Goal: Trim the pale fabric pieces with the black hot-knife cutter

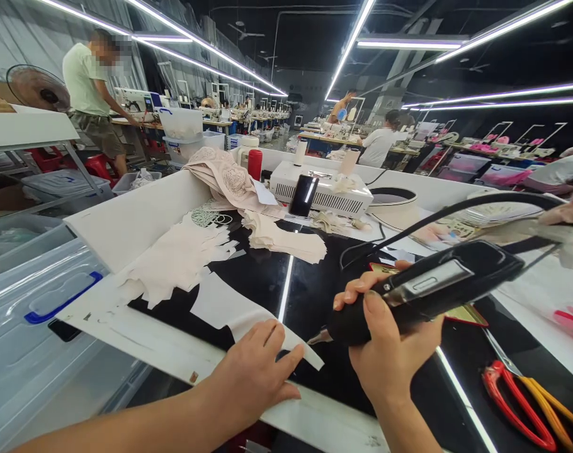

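Note:
My left hand (262, 362) lies flat on a cut piece of pale fabric (234, 305), its fingers stretched out and pressing the cloth to the glossy black table top (336, 277). My right hand (390, 352) is wrapped round a black corded hand tool (432, 283) with a thin metal tip. The tip points left and ends close by the fabric's narrow end; whether it touches the cloth I cannot tell. Beyond my left hand lies a spread pile of pale cut pieces (173, 261). A neat stack of similar pieces (286, 238) rests farther back.
Red-handled scissors (517, 402) lie at the right. A white vented box (322, 189), a phone (304, 195) and lace fabric (225, 176) stand or lie at the back. Plastic bins (45, 302) fill the left side. A person (85, 94) stands beyond.

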The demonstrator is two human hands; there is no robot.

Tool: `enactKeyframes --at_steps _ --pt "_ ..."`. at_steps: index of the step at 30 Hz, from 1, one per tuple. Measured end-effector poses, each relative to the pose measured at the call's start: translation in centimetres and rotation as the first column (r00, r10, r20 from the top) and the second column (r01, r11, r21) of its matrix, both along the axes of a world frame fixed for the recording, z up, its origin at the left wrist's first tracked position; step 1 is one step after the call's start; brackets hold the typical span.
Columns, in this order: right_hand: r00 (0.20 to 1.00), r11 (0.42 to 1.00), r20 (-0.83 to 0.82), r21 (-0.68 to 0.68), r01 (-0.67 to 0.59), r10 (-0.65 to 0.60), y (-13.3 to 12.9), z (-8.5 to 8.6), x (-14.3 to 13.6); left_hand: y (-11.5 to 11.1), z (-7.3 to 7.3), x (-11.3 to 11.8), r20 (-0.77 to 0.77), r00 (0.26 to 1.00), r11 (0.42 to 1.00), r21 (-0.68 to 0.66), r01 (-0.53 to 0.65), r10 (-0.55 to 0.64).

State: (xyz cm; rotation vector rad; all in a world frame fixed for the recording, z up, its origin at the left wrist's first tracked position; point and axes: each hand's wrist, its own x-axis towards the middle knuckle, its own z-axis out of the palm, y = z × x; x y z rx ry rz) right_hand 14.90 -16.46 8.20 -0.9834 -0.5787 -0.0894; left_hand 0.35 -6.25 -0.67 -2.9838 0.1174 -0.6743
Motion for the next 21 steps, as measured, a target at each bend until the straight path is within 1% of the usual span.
enactKeyframes --at_steps 4,7,10,14,18,21 --pt "0.999 0.999 0.01 -0.02 -0.043 0.044 0.9 -0.2 0.1 0.1 -0.1 0.0 0.012 1.0 0.999 -0.039 0.014 -0.013" --pt "0.998 0.997 0.011 -0.029 -0.065 0.065 1.2 -0.7 0.0 0.2 0.1 0.0 -0.015 1.0 0.998 -0.067 0.02 -0.021" --pt "0.996 0.995 0.02 -0.034 -0.091 0.091 1.4 -1.0 -0.1 0.3 0.2 0.0 -0.004 0.999 0.996 -0.081 0.044 -0.044" --pt "0.995 0.994 0.024 -0.054 -0.1 0.101 1.7 -0.8 -0.2 0.7 0.2 -0.2 0.006 0.997 0.991 -0.109 0.072 -0.072" --pt "0.992 0.993 0.052 -0.032 -0.116 0.117 2.2 -0.6 -0.1 1.0 0.2 -0.3 0.001 0.996 0.987 -0.137 0.089 -0.09" --pt "0.989 0.991 0.067 -0.027 -0.13 0.132 2.7 -0.8 -0.2 1.2 0.4 -0.3 0.017 0.994 0.983 -0.149 0.109 -0.108"
